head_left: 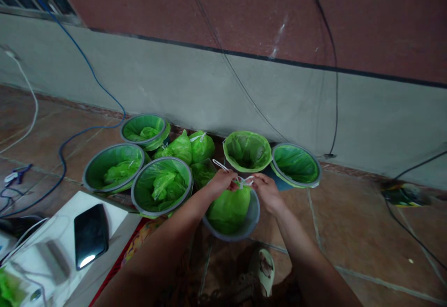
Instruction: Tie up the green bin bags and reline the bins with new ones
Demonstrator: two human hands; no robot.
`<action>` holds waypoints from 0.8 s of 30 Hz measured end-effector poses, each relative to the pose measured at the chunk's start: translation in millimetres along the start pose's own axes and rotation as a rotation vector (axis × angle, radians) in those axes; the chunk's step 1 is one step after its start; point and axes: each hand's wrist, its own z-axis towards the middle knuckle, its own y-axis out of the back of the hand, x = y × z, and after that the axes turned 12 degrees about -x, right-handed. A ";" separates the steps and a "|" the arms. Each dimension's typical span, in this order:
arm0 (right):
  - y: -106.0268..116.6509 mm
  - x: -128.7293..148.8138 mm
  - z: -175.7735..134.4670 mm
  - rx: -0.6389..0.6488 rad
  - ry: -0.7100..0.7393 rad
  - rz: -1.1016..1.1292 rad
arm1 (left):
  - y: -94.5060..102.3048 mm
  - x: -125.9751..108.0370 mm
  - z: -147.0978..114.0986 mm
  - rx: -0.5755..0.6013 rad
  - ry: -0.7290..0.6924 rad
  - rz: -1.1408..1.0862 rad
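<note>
A green plastic garbage bag (230, 209) stands gathered up inside a grey-rimmed bin (254, 218) in front of me. Its white drawstring (220, 164) is pulled out at the top, with one loop sticking up to the left. My left hand (223, 181) is closed on the drawstring at the bag's neck. Opposite it, my right hand (264, 188) pinches the drawstring on the right side. Both hands are close together above the bin. The fingertips partly cover the string between them.
Several lined bins (162, 160) stand to the left, and tied green bags (201, 147) sit by the wall. Two more lined bins, one blue-bodied (296, 165), are behind right. A phone (91, 236) lies on a white surface. Cables (63, 158) cross the tiled floor.
</note>
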 end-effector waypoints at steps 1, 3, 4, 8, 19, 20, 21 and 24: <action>-2.2 2.3 -2.2 0.006 -0.016 0.050 | -3.5 1.8 -1.1 0.040 0.041 -0.109; -5.3 7.7 -7.1 0.028 -0.025 0.074 | -9.3 6.8 -2.9 0.080 0.071 -0.228; -6.2 10.6 -9.3 0.046 -0.025 0.072 | -11.4 9.4 -3.3 0.077 0.071 -0.245; -7.1 20.6 -15.2 0.074 -0.035 0.118 | -14.0 16.7 -2.2 0.062 0.023 -0.190; -0.6 37.8 -22.8 0.195 -0.012 0.232 | -11.4 17.6 -2.9 0.188 -0.488 0.328; -0.3 36.6 -21.5 0.141 -0.016 0.248 | -12.3 18.2 -3.5 0.177 -0.503 0.338; -0.1 34.1 -19.7 0.090 -0.027 0.248 | -13.1 19.0 -3.8 0.158 -0.510 0.343; -0.7 19.7 -13.4 0.085 -0.058 0.127 | -14.5 21.8 -2.5 0.100 -0.507 0.324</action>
